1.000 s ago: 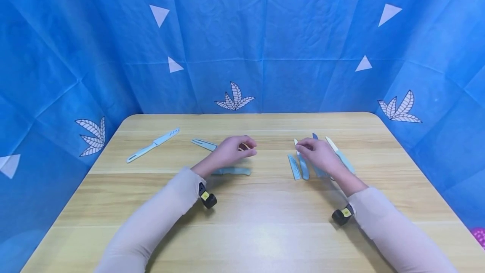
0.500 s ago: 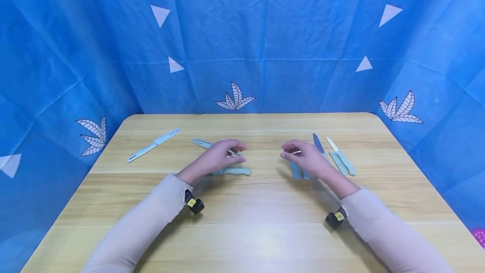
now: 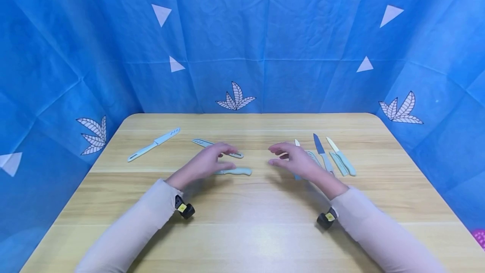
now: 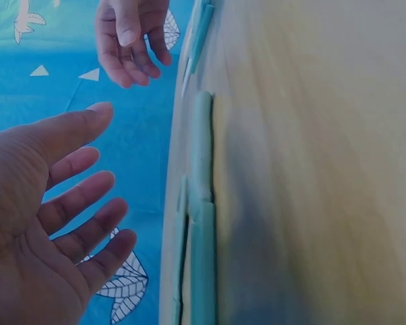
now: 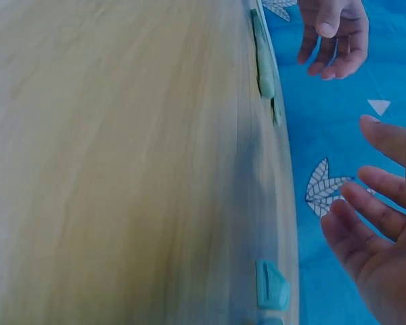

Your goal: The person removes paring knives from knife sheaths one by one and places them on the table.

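Note:
My left hand (image 3: 208, 161) hovers over two light-blue knives, fingers spread and loosely bent, holding nothing. One of them, a sheathed knife (image 3: 202, 142), shows its sheath and handle end behind the hand; the other shows a pale handle (image 3: 238, 171) in front. In the left wrist view, the nearer knife's handle (image 4: 201, 149) runs into a sheath (image 4: 203, 264). My right hand (image 3: 297, 161), also with nothing in it, is held above a white-bladed knife (image 3: 297, 143) that it mostly covers. Beside it lie a blue-bladed knife (image 3: 319, 143) and a cream-bladed knife (image 3: 345, 161).
At the far left another sheathed knife (image 3: 153, 144) lies slantwise on the wooden table (image 3: 257, 214). A loose green sheath (image 3: 338, 163) lies alongside the cream-bladed knife. A blue patterned curtain (image 3: 261, 41) hangs behind the table and along both sides.
Both hands have shifted left, the right one away from the knives on the right side, uncovering the blue-bladed knife and green sheath. The knives appear unmoved.

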### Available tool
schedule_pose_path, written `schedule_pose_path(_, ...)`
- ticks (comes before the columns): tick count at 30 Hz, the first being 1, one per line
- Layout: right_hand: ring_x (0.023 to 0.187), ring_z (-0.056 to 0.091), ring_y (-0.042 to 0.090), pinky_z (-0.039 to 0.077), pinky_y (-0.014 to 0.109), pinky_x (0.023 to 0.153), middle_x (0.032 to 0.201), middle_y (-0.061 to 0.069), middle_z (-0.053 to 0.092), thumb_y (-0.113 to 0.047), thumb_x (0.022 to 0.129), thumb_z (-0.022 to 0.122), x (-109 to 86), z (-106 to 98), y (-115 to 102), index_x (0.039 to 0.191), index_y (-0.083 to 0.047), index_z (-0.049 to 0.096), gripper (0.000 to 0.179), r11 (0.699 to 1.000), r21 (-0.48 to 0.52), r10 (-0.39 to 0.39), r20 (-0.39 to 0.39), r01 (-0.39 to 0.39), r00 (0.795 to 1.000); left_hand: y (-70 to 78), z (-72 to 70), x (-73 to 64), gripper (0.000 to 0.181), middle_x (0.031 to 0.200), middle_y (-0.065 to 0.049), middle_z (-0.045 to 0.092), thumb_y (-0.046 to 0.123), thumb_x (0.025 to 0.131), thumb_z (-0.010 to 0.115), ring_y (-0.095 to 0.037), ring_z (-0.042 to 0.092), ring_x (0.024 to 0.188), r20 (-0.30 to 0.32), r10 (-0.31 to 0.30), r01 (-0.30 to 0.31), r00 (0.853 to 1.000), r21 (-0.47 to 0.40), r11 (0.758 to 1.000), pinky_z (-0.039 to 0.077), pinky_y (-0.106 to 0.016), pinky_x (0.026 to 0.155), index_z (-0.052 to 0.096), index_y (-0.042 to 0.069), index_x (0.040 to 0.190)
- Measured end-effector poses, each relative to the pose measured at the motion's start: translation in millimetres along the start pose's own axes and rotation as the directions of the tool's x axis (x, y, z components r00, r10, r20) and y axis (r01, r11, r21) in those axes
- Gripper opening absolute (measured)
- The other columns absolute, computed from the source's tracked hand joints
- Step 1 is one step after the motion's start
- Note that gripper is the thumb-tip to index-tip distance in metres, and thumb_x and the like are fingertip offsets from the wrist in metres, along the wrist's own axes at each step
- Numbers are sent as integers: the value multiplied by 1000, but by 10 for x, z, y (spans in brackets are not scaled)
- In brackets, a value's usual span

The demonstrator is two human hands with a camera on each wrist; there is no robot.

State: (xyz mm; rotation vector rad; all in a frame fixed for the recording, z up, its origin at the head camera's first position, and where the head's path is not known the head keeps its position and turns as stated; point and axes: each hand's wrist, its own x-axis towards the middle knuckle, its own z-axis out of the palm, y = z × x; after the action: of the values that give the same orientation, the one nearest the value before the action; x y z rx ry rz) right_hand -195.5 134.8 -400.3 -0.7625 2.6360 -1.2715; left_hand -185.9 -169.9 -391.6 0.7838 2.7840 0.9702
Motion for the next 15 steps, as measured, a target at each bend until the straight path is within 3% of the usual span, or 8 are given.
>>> schedule_pose_path(5,113,59,28,52,40,97,125,13,63,-25,89,74,58,98,-39,128,-2,61,47,1000,-8,-16,12,16,1000,-88,9,-64,51,130,-1,60,29,85,78,-23,55,118,-7,-11,11,1000,0,1000,47,-45,102,62,13,130)
schedule_pose_path(15,113,60,24,52,38,97,127,6,63,-32,88,74,122,267,-138,130,-10,62,48,999,-50,11,58,-8,998,-234,-21,-169,54,131,-4,59,28,83,80,-26,54,120,11,-37,37,999,18,999,45,-48,104,61,13,131)
